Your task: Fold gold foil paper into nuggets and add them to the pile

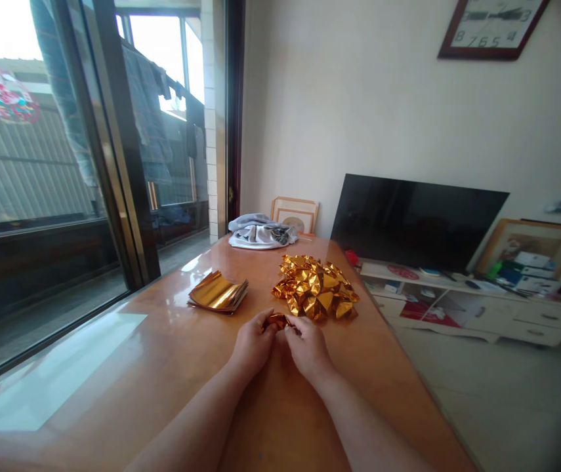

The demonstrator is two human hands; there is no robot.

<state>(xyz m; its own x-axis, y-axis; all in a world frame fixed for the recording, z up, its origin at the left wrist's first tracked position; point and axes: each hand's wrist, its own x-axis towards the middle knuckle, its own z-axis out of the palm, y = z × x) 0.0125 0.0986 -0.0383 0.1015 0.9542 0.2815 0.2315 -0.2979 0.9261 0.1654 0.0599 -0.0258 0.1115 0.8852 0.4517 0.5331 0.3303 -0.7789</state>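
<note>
Between my two hands is a small piece of folded gold foil paper (279,320), held just above the wooden table. My left hand (254,342) pinches its left end with thumb and fingers. At the right end, my right hand (308,344) grips it the same way. Just beyond my right hand lies a heap of folded gold foil pieces (315,287), shiny and pointed. A stack of flat gold foil sheets (218,292), slightly curled, rests beyond my left hand. The underside of the held piece is hidden by my fingers.
The long glossy table (162,393) reaches away from me. A bundle of grey and white cloth (262,231) lies at its far end. Right of the table stand a white cabinet (487,311) and a large black television (418,219). Glass sliding doors (107,144) run along the left.
</note>
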